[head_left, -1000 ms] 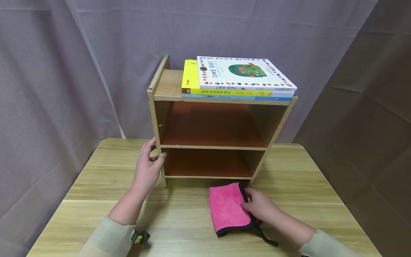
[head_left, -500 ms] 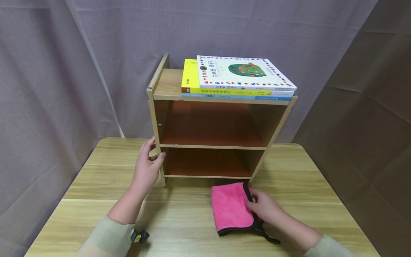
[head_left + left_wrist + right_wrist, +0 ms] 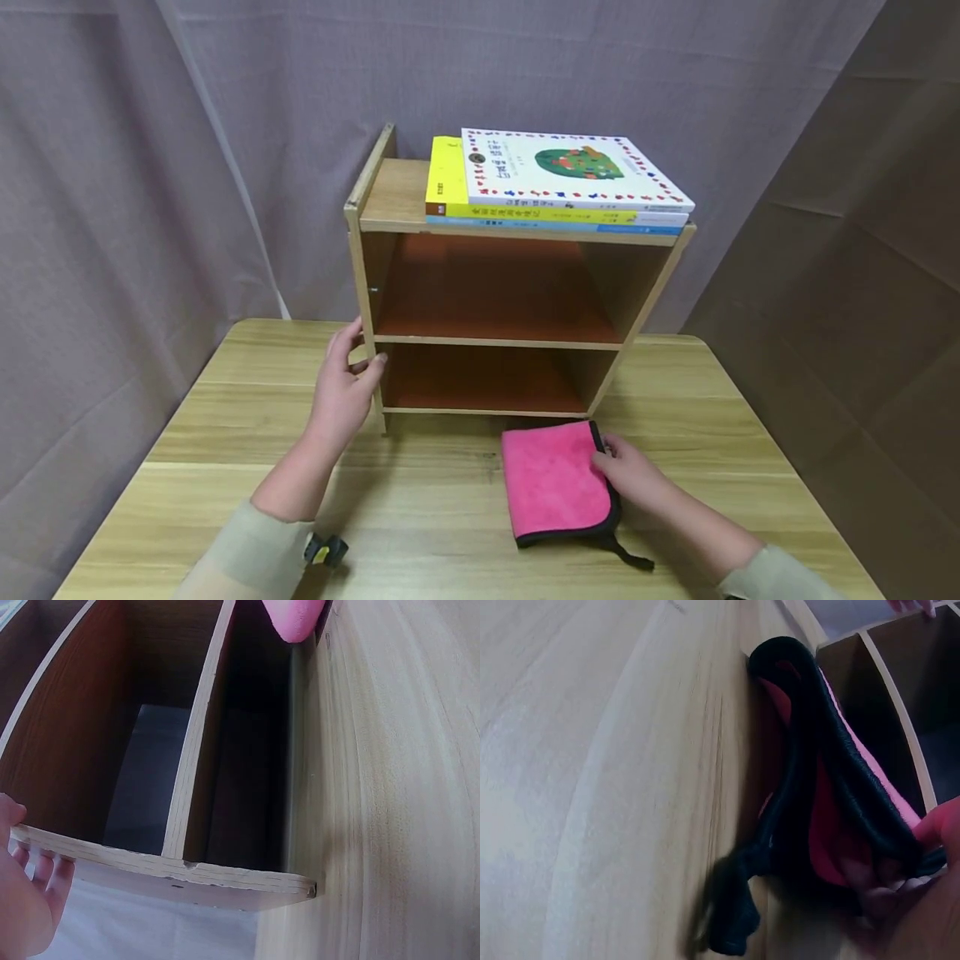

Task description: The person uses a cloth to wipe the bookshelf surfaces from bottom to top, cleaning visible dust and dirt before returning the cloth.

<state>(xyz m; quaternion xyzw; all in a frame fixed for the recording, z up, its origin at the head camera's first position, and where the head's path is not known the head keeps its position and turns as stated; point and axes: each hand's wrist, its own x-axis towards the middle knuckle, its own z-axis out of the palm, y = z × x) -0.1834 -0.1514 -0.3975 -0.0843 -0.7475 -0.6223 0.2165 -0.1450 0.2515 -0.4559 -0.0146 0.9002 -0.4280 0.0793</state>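
A small wooden shelf [image 3: 498, 342] stands on the table with its open front facing me. My left hand [image 3: 347, 396] grips its left side panel low down, thumb at the front edge and fingers along the outer face; the left wrist view shows this hand [image 3: 30, 892] at the panel's edge. In front of the shelf's lower right, my right hand [image 3: 637, 475] pinches a folded pink cloth [image 3: 555, 479] with black edging by its right edge. The right wrist view shows the cloth's layered folds [image 3: 829, 765] and its black loop [image 3: 735, 915] hanging down. Some right fingers are hidden behind the cloth.
Several books [image 3: 577, 171] lie stacked on the shelf's top board, a white-covered one uppermost. Wood-grain table [image 3: 420, 508] extends around the shelf. Grey curtain [image 3: 300, 100] hangs behind, and a darker brown cloth [image 3: 862, 275] hangs at the right.
My right hand has shifted to the right with the pink cloth, which slid a little away from the shelf's middle. My left hand keeps its place on the side panel.
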